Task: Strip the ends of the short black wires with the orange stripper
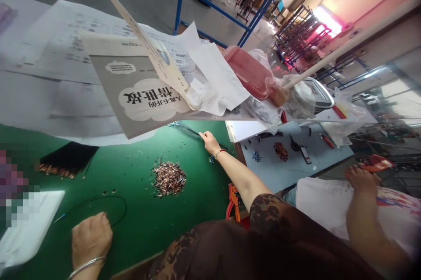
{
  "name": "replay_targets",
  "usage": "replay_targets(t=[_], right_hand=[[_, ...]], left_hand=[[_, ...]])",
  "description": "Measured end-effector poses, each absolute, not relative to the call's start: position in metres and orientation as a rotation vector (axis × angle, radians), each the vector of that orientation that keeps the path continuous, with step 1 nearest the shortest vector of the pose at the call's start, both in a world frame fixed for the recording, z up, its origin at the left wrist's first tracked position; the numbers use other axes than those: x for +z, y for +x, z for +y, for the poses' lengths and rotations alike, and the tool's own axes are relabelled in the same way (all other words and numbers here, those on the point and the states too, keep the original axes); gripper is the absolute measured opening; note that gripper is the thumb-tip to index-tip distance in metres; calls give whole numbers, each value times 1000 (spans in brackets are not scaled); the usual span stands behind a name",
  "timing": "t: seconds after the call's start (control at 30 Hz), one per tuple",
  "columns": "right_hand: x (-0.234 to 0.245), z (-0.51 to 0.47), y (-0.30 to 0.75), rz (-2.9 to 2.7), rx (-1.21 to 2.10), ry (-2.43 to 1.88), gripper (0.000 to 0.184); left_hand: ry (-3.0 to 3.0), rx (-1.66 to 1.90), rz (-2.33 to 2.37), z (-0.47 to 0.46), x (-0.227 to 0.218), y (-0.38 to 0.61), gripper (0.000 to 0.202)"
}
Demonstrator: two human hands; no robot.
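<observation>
Room: you are in a workshop, with blue steel racks [210, 8] standing on a grey floor beyond the bench. Loose printed papers [66, 39], a booklet [138, 91] and a red plastic bag [248, 72] sit high in your view.

Far left: a black wire bundle [67, 159] with copper ends lies on the green bench [131, 227], beside a white sheet [29, 227]. A blurred patch hides the edge of the view.

Left hand: your left hand [91, 240] rests low on the green bench, at the end of a thin black wire loop [94, 196]. Your fingers [101, 221] curl inward; you cannot tell whether they grip the wire.

Centre: a loose pile of copper-coloured wire pieces [169, 178] lies on the green bench, between your hands.

Right hand: your right hand [209, 142] is at the far edge of the green bench. Your fingers [202, 135] are pinched narrow on a bundle of thin wires [184, 129].

Right: red-handled pliers [234, 201] sit below your right forearm. A pale blue bench [289, 170] lies beyond, and a co-worker's hand [362, 179] is further right.
</observation>
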State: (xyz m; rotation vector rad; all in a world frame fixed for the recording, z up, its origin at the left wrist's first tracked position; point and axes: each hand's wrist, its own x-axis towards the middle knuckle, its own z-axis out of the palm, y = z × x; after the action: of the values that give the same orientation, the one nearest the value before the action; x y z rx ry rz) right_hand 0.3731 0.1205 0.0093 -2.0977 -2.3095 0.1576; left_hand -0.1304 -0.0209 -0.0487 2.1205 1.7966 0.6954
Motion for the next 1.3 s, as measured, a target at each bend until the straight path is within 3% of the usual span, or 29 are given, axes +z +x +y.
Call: replay_targets(t=[0.23, 0.63, 0.87, 1.3], right_hand=[[30, 113, 354, -2312, 80, -2016, 57], [15, 84, 305, -2691, 245, -1885, 35], [28, 69, 302, -2639, 234, -1931, 48], [16, 37, 271, -2510, 357, -2004, 41]], left_hand=[[2419, 613, 1863, -20, -50, -132, 21], [2487, 572, 1844, -22, -50, -133, 20], [2512, 559, 1836, -21, -50, -132, 22], [2491, 599, 1792, -22, -38, -129, 10]])
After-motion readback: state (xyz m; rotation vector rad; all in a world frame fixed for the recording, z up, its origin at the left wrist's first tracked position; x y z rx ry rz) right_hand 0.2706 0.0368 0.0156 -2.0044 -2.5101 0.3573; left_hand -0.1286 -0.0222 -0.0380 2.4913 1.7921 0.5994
